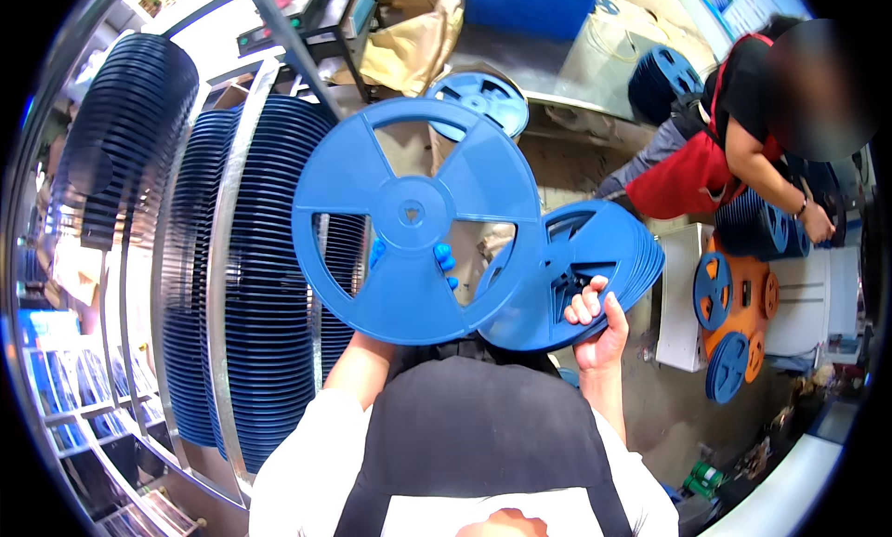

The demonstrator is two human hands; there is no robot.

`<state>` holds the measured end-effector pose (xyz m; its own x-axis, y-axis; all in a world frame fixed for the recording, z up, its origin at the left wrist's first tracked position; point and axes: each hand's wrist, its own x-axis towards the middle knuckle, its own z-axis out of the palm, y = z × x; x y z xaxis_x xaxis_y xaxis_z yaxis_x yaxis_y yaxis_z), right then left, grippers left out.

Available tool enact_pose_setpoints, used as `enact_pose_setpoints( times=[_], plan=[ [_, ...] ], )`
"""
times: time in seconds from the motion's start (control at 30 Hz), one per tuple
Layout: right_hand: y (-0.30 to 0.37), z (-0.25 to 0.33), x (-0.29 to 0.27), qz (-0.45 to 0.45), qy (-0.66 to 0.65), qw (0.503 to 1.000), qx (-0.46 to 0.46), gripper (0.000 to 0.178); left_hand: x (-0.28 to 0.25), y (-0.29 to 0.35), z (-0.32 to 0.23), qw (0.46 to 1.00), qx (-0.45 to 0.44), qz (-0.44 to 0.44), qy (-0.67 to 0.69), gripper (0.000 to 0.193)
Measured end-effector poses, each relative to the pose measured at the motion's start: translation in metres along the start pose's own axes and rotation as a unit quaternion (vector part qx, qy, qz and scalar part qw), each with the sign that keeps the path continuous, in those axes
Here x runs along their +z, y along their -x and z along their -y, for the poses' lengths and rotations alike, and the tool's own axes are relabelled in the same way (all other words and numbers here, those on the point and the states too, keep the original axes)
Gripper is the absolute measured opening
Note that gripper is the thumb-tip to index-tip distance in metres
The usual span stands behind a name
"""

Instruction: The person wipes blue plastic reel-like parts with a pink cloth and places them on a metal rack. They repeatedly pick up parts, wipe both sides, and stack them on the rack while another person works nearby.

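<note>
Front reel (412, 214) plain blue; reel stack (641, 260) blue; apron (483, 425) black; sleeves (305, 455) white; co-worker's apron (686, 179) red.

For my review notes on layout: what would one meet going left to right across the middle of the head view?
Racked reels → big reel → tilted reel stack → white box → far blue reel.
</note>
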<state>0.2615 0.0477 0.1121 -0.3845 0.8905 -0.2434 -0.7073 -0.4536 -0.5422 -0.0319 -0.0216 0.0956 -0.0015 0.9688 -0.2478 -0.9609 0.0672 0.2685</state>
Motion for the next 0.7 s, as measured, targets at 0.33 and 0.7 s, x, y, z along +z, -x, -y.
enact_pose_setpoints(
  times=[0.33, 0.7],
  plan=[
    [-0.016, 0.053, -0.018, -0.042, 0.055, 0.996, -0.053, 0.043, 0.025, -0.105, 0.047, 0.993, -0.101, 0.061, -0.004, 0.063],
    [-0.097, 0.059, -0.004, -0.063, 0.049, 0.995, -0.065, 0.063, 0.004, -0.235, 0.126, 0.837, -0.102, -0.008, -0.537, 0.076]
  ],
)
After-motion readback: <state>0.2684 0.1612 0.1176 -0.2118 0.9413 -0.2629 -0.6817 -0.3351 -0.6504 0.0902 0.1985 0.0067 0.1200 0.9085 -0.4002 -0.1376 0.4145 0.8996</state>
